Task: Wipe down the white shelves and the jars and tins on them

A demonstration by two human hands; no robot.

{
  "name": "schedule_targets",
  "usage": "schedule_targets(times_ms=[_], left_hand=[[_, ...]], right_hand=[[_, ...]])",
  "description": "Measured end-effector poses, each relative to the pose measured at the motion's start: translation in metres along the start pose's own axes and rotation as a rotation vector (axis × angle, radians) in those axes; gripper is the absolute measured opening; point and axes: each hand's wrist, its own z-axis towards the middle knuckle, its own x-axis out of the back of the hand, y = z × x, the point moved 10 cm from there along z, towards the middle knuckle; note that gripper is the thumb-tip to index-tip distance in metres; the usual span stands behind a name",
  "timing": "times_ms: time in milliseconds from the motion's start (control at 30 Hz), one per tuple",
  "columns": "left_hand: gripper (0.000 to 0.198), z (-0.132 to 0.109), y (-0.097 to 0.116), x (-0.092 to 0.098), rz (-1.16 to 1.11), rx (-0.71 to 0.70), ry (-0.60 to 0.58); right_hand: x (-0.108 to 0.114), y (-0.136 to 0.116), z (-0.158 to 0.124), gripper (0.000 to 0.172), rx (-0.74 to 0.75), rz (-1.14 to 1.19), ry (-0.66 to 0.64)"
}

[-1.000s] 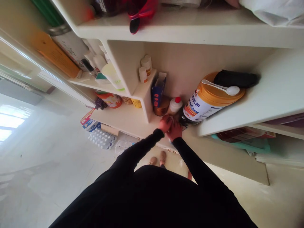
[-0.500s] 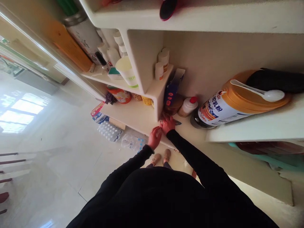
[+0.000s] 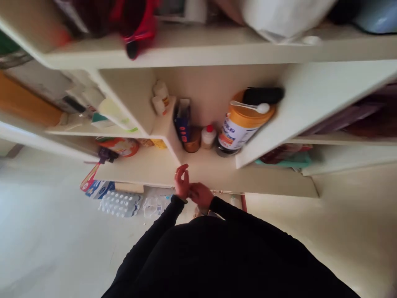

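Left hand [image 3: 182,181] and right hand [image 3: 201,195] are held together.
The left is half-curled, seemingly empty; the right is bent, its contents hidden. A red-capped bottle [image 3: 208,138] is set on the shelf [image 3: 214,169] beyond.

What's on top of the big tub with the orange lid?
A white spoon and a black thing lie on the orange lid. They hide part of it, and the lid hides the inside of the tub.

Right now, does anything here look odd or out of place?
I see no spill. Slightly odd: a white spoon lies loose on the orange lid of a tub, and a plastic-wrapped pack sits on the floor.
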Motion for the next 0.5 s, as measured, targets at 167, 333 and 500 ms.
schedule_targets(times_ms=[167,333,500], left_hand=[[0.034,0.009,0.010,-0.030,0.019,-0.112,-0.086],[0.038,-0.011,0.006,-0.045,0.047,-0.120,-0.184],[0.033,-0.015,0.011,-0.049,0.079,-0.145,-0.179]], right_hand=[[0.104,0.113,-0.062,0.062,-0.496,-0.111,0.370],[0.093,0.123,-0.033,0.074,-0.531,0.174,0.407],[0.045,0.063,0.043,0.036,-0.347,0.727,0.433]])
